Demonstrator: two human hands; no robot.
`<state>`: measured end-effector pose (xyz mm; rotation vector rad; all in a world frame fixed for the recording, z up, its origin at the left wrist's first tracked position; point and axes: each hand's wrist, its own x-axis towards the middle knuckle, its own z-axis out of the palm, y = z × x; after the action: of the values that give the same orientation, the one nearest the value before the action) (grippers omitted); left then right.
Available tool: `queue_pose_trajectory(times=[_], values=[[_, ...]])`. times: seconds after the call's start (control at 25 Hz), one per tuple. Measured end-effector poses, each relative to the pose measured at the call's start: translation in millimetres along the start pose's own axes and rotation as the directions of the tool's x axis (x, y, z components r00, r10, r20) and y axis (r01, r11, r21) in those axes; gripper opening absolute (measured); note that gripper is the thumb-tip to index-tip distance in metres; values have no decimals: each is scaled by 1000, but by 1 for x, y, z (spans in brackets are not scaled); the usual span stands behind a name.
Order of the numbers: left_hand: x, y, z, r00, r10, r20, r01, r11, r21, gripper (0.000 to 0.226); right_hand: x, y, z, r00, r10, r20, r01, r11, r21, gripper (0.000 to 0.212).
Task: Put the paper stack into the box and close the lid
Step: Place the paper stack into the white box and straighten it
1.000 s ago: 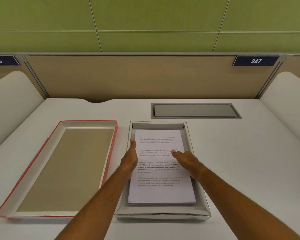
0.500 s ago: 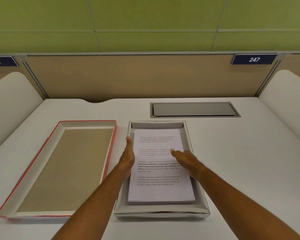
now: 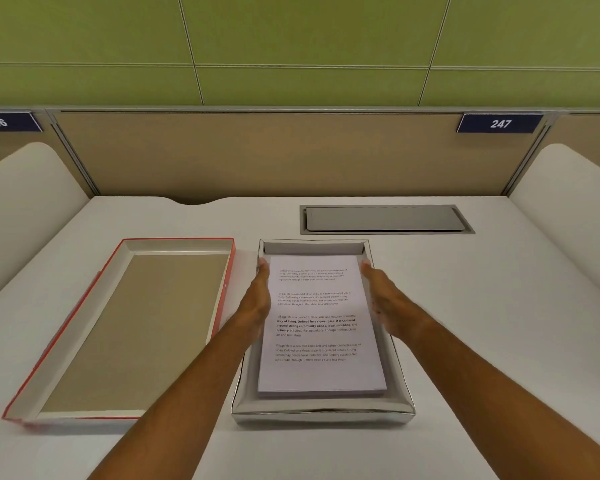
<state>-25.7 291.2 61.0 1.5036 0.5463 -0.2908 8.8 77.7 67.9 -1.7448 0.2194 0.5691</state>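
The white paper stack (image 3: 321, 362), printed with text, lies flat inside the open silver box (image 3: 323, 412) at the middle of the desk. My left hand (image 3: 258, 299) is flat along the stack's left edge, fingers straight, against the box's left wall. My right hand (image 3: 381, 297) is flat along the stack's right edge, fingers extended. Neither hand grips anything. The red-edged lid (image 3: 125, 327) lies upside down on the desk, left of the box, brown inside facing up.
A white desk (image 3: 482, 323) with a grey cable flap (image 3: 385, 220) behind the box. Tan partition panels stand at the back, with rounded white dividers at both sides.
Both hands slid forward and apart: the right hand left the top of the sheet for the stack's right edge, and the left hand moved further along the left edge.
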Motion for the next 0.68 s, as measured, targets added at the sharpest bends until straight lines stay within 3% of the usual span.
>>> queue_pose_trajectory(times=[0.12, 0.16, 0.24, 0.32, 0.44, 0.56, 0.68], values=[[-2, 2, 1, 996, 84, -5, -82, 983, 164, 68, -12, -10, -2, 998, -41, -47, 44, 996, 80, 41], [-4, 2, 2, 991, 127, -41, -113, 960, 257, 69, -15, -12, 0, 995, -68, -67, 72, 996, 46, 42], [-12, 3, 5, 963, 249, -108, -173, 870, 461, 77, -23, -14, 7, 973, -172, -153, 142, 972, -188, 58], [-23, 3, 10, 926, 368, -86, -223, 717, 661, 82, -29, -11, 11, 933, -307, -189, 204, 882, -426, 75], [-32, 8, 13, 863, 504, -31, -253, 484, 838, 88, -33, -5, 12, 870, -475, -130, 288, 705, -648, 87], [-42, 12, 12, 773, 635, 12, -263, 304, 916, 94, -37, -4, 12, 826, -557, -82, 291, 547, -785, 96], [-53, 10, 15, 727, 686, 43, -246, 201, 948, 99, -48, -5, 13, 782, -622, -37, 294, 421, -858, 99]])
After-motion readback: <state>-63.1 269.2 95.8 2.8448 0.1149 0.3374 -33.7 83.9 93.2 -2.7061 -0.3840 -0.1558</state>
